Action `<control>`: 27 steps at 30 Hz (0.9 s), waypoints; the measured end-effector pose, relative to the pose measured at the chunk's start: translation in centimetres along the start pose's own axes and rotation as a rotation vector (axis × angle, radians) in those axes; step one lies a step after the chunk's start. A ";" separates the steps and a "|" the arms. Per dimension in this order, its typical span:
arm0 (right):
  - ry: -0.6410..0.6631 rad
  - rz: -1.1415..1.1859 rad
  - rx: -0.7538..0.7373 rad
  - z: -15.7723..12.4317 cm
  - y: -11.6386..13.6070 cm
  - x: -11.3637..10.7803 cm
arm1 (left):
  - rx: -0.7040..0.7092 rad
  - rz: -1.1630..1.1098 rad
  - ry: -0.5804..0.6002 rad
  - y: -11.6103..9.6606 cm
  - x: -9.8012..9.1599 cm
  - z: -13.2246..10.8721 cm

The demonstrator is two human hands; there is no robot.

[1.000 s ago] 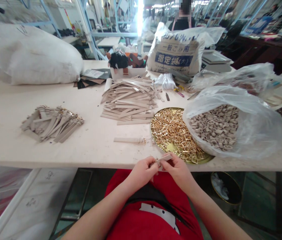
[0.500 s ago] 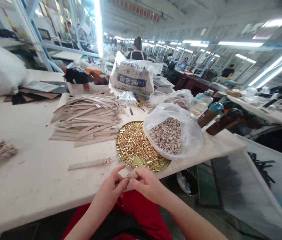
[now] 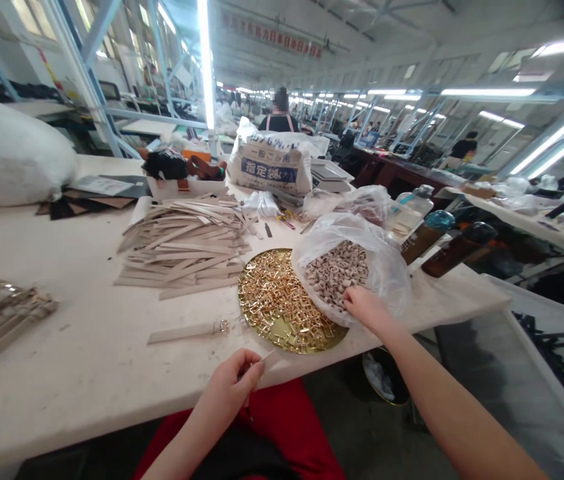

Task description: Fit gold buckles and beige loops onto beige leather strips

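Head view shows the left hand point(image 3: 235, 387) at the near edge of the table point(image 3: 87, 347) pinching a short strap point(image 3: 268, 356) between thumb and fingers, the tray point(image 3: 273, 329) of buckles point(image 3: 275, 293) just beyond, and farther right the right hand point(image 3: 365, 308) curled over loops point(image 3: 335, 267) in the open bag point(image 3: 389, 267), its grip hidden.

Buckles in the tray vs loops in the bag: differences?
The buckles are shiny gold; the loops are matt beige. The buckles lie in an open round tray; the loops sit in a clear plastic bag. The right hand reaches into the loops, not the buckles. Both are small parts heaped loose on the table.
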State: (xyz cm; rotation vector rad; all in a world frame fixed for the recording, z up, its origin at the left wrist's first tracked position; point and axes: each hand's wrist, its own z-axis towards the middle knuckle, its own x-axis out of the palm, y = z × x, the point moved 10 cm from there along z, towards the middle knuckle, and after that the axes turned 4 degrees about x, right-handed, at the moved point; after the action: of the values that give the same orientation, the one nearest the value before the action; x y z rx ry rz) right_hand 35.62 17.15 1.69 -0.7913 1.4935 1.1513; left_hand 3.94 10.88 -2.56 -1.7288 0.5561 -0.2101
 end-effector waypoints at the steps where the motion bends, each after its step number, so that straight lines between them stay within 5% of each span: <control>1: -0.010 0.027 0.008 0.0 -0.1 -0.3 | 0.003 0.005 0.001 -0.2 -0.1 -0.1; 7: 0.021 0.336 0.006 -1.8 2.4 -1.9 | 0.025 -0.029 -0.033 -1.2 -0.3 -0.1; 11: 0.426 1.073 -0.023 -7.0 9.9 1.8 | 0.096 -0.090 -0.106 -2.5 -0.4 0.3; 14: 0.643 1.369 0.053 -10.7 14.4 4.5 | 0.130 -0.081 -0.155 -2.8 -0.8 0.4; 19: 0.708 1.451 0.158 -12.5 16.2 6.9 | 0.164 0.111 -0.230 -2.7 -2.4 -0.5; 27: 0.569 1.294 0.077 -12.8 15.4 7.3 | 0.142 0.225 -0.163 -2.6 -2.0 -0.3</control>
State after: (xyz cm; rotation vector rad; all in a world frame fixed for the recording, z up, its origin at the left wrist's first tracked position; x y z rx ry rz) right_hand 15.57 10.64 -1.50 0.0400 2.6552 1.8274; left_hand 2.73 11.91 0.31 -1.5165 0.5954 0.0504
